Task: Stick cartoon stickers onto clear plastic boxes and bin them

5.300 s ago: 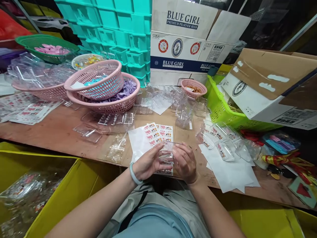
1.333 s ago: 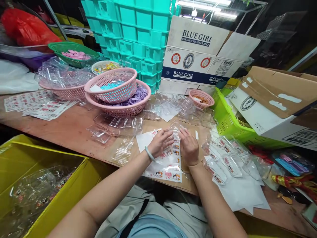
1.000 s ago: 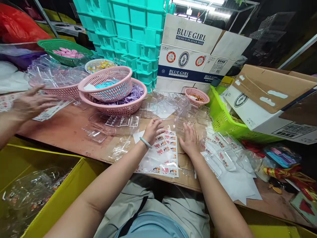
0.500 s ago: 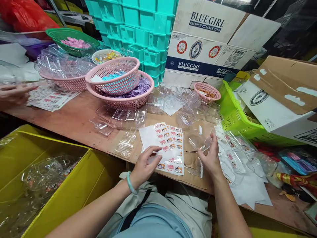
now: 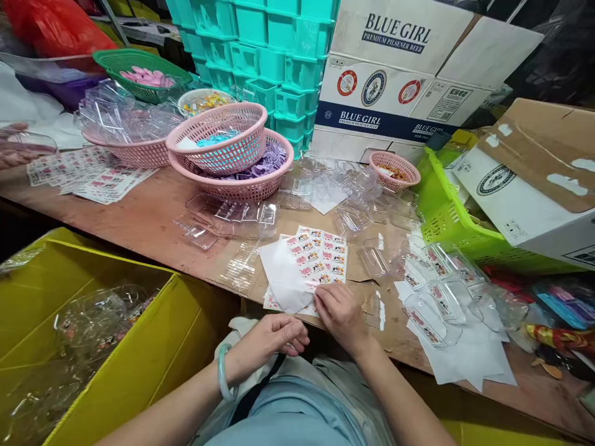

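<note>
A sticker sheet (image 5: 318,255) with small cartoon labels lies on the wooden table (image 5: 139,217) in front of me, its white backing (image 5: 282,277) partly peeled and folded over. My right hand (image 5: 341,314) pinches at the sheet's near edge, fingers closed on it. My left hand (image 5: 272,342), with a jade bangle on the wrist, hovers curled at the table's front edge, holding nothing I can see. An empty clear plastic case (image 5: 374,257) lies just right of the sheet. Several labelled clear cases (image 5: 434,291) lie further right on white paper.
Stacked pink baskets (image 5: 227,155) hold purple and blue pieces. Clear trays (image 5: 232,218) litter the table. A lime basket (image 5: 437,217), Blue Girl boxes (image 5: 385,80) and teal crates (image 5: 260,56) stand behind. Yellow bins (image 5: 93,334) sit at the front left. Another person's hand (image 5: 13,152) is at the far left.
My right hand let go of the clear case, which now lies on the table, and came back to the sticker sheet's near edge. My left hand drew back off the sheet.
</note>
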`<state>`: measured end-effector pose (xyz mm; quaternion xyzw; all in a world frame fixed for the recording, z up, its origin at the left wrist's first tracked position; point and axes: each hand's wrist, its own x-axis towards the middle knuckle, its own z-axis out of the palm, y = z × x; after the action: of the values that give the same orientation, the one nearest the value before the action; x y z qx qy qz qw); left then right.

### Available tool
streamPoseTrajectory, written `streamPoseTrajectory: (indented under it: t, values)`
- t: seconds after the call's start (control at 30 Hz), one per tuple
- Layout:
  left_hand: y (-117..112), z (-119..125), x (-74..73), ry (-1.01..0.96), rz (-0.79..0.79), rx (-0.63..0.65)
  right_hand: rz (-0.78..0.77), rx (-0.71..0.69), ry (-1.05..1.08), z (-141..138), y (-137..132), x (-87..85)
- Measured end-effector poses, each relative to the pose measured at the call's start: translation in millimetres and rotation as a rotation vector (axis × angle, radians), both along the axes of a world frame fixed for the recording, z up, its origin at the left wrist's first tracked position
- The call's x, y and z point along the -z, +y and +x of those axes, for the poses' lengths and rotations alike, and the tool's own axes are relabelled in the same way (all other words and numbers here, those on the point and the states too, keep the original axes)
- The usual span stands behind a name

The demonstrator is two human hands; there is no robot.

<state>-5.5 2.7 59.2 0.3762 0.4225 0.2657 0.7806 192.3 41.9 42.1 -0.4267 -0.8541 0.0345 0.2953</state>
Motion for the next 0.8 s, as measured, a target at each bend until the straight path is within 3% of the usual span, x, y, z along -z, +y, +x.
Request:
streamPoseTrajectory:
  t: [0.13,0.23,0.43,0.63,0.8]
  values:
    - [-4.0,12.6,1.1,-0.262,-0.053,-0.373,-0.032,0.025,0.191,-12.8,-21.5,-15.0]
    - [2.7,20.9,1.5,-0.334,-0.038,-0.535,-0.07,-0.035,0.243,-15.9,-29.1,-13.7]
    - [11.3,25.1,5.7,-0.324,-0.058,-0.595,-0.151,0.102,0.404,-10.1,-26.5,-9.5]
    - [14.6,30.4,5.7,-0.351,-0.019,-0.598,-0.257,0.09,0.392,-19.1,-21.3,-6.7]
    - [18.7,31.7,10.4,-0.341,-0.017,-0.672,-0.188,0.163,0.421,-25.8,-20.8,-2.2]
